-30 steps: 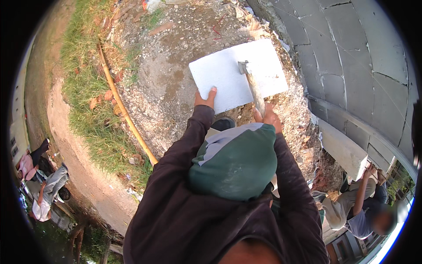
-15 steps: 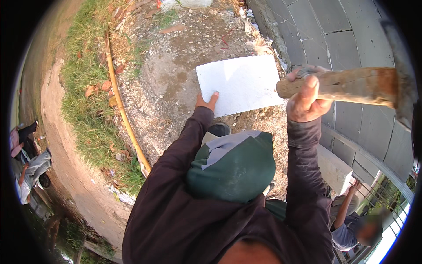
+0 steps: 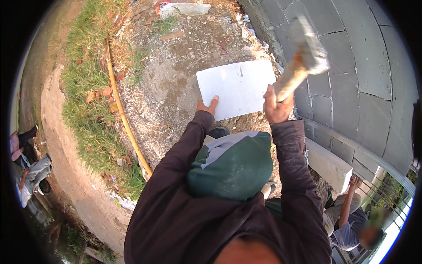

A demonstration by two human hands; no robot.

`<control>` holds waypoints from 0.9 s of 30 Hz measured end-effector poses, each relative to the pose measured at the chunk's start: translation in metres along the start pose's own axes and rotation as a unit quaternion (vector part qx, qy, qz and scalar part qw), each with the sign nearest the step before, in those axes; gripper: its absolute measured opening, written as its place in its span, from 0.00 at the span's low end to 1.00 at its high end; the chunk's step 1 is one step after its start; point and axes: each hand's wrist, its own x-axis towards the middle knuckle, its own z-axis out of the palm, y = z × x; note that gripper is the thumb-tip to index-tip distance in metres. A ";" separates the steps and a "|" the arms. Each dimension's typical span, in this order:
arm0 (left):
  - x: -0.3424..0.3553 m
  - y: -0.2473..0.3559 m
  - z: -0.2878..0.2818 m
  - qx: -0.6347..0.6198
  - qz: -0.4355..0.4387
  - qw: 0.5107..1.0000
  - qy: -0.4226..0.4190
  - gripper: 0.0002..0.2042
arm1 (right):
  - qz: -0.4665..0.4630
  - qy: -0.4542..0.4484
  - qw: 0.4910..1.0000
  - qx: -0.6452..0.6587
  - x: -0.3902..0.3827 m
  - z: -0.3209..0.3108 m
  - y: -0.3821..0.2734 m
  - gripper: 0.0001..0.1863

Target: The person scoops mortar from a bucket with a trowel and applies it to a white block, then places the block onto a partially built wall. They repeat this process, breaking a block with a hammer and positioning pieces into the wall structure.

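Evidently, in the head view, the left hand (image 3: 207,105) pins the near left corner of a white block (image 3: 237,90), probably to keep it from shifting on the gravelly ground (image 3: 176,75); its thumb lies on the top face, spread from the fingers, which meet the left edge and are mostly hidden, so how tightly they press I cannot tell; the block stretches away to the right of that grip, a short dark mark on its face.

At the block's right end, the right hand (image 3: 278,105) is closed round the handle of a wooden-handled tool (image 3: 293,83); the grip is narrow, and the blurred metal head slants up and right from it, clear of the block, seemingly for room to swing; beyond this grip stands a grey block wall (image 3: 351,70); left of the other lies a yellowish pole (image 3: 118,92).
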 end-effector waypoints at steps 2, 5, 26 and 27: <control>-0.011 0.016 0.004 0.019 -0.027 0.999 -0.025 0.33 | 0.115 -0.221 0.909 -0.334 -0.054 0.023 0.118 0.25; -0.005 0.000 -0.005 0.093 0.012 0.995 0.030 0.33 | 0.106 -0.242 0.923 -0.278 -0.012 0.018 0.042 0.24; -0.001 0.001 -0.001 0.027 0.002 0.999 -0.017 0.38 | -0.054 0.016 0.995 -0.080 -0.077 -0.031 0.028 0.15; -0.003 0.002 0.000 0.022 0.011 0.999 -0.023 0.39 | 0.166 -0.255 0.885 -0.353 -0.108 -0.031 0.067 0.20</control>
